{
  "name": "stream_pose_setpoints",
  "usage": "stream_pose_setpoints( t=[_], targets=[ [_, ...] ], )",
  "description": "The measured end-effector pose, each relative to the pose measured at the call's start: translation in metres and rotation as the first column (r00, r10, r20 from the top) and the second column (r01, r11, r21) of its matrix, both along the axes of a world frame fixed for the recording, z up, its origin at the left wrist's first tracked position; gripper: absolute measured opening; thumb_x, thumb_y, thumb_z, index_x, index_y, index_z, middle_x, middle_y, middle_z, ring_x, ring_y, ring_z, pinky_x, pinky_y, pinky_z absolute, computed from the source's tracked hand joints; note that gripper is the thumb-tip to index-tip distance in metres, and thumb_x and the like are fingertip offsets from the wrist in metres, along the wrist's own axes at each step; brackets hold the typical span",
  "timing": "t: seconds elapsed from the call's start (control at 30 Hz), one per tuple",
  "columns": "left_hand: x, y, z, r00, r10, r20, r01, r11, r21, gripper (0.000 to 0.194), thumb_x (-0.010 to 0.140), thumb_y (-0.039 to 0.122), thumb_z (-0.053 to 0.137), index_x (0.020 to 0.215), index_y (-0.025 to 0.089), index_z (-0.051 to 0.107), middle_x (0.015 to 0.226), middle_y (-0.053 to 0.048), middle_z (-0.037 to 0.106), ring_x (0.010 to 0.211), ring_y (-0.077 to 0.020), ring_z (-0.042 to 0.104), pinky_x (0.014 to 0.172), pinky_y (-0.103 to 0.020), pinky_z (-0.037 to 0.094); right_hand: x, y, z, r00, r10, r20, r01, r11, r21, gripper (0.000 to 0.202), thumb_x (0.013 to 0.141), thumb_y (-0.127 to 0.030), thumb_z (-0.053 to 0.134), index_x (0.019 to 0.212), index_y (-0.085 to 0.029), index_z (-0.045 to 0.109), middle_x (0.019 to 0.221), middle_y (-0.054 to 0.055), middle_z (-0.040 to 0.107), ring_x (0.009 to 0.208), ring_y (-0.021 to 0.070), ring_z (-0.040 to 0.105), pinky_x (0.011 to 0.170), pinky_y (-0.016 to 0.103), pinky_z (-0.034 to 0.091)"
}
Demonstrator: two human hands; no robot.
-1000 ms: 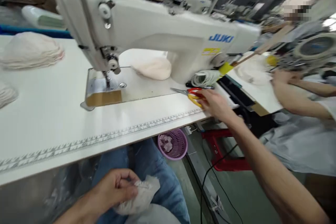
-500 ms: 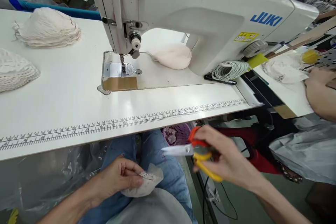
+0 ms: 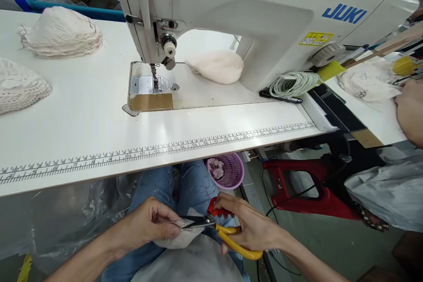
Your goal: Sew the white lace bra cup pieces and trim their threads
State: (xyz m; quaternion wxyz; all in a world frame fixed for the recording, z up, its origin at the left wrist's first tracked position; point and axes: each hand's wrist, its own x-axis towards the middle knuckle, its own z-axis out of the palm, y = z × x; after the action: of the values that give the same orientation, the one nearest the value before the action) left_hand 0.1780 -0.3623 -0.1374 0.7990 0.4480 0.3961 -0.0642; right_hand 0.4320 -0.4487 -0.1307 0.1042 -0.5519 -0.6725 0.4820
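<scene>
Over my lap, my left hand [image 3: 153, 224] pinches a small white fabric piece [image 3: 180, 239] between thumb and fingers. My right hand [image 3: 247, 222] holds scissors [image 3: 239, 246] with one red and one yellow handle. The scissor blades are parted and reach the upper edge of the fabric beside my left fingertips; part of the fabric lies behind them. Above, on the table [image 3: 99, 128], stands a white sewing machine [image 3: 274, 31]. A pale cloth piece [image 3: 220, 67] lies under its arm.
Two stacks of white fabric pieces [image 3: 62, 33] [image 3: 21, 86] are on the left of the table. A purple basket [image 3: 235, 172] with scraps stands below the table edge. A red stool [image 3: 291, 202], coiled cord [image 3: 292, 84] and another person's arm [image 3: 411, 112] are at the right.
My right hand has moved left and down with the scissors, whose blades have opened and now meet the fabric. My left hand has stayed nearly in place. The view has shifted slightly.
</scene>
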Motion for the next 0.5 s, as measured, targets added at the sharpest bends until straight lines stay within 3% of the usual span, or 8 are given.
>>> stream_pose_setpoints(
  t=[0.5],
  targets=[
    [0.0011,-0.0016,0.0009,0.993,0.020,-0.115,-0.014,0.998,0.057,0.040,0.063,0.050,0.071,0.080,0.014,0.075,0.055,0.001,0.054,0.054,-0.0098,0.032,0.051,-0.021,0.023,-0.0017,0.0037,-0.0028,0.999,0.003,0.048,-0.003,1.000,0.007,0.046,0.062,-0.048,0.076,0.095,-0.020,0.062,0.090,0.005,0.062,0.076,0.0182,0.058,0.064,0.024,0.043]
  ],
)
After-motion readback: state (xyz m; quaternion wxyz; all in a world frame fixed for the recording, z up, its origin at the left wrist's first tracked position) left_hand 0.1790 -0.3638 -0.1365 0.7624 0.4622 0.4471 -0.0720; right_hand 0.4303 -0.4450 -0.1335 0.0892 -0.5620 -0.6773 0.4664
